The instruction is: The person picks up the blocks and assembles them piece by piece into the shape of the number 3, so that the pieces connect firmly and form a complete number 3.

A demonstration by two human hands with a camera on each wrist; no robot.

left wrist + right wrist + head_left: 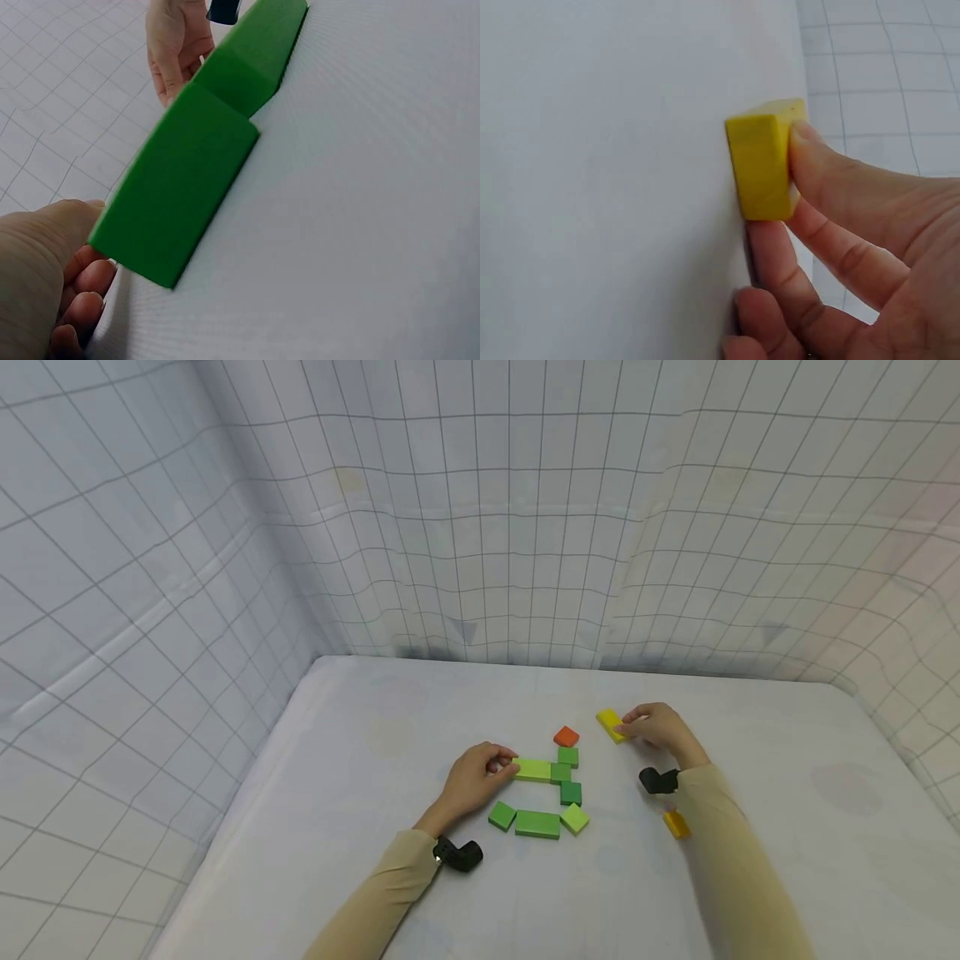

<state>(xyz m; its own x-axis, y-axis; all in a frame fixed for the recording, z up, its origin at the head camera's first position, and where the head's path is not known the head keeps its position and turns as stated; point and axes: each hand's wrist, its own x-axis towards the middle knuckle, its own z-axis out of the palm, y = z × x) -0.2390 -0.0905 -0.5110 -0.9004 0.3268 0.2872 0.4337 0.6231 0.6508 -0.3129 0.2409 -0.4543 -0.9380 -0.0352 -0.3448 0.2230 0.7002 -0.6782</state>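
Note:
In the head view my left hand (476,777) is at the left end of a long lime-green block (532,769), its thumb and forefinger pinching that end. The left wrist view hides this contact behind a nearer green block (176,184). My right hand (660,727) pinches the near end of a yellow block (611,723) at the upper right of the layout. In the right wrist view the thumb lies on one face of the yellow block (761,165) and fingers are under its other side, on the white table surface.
Small green blocks (571,793) form a column right of the lime-green one, with an orange-red block (566,737) above. A long green block (537,825) lies nearer, between a green square (502,815) and a light green square (575,818). A yellow-orange block (677,824) lies beside the right forearm.

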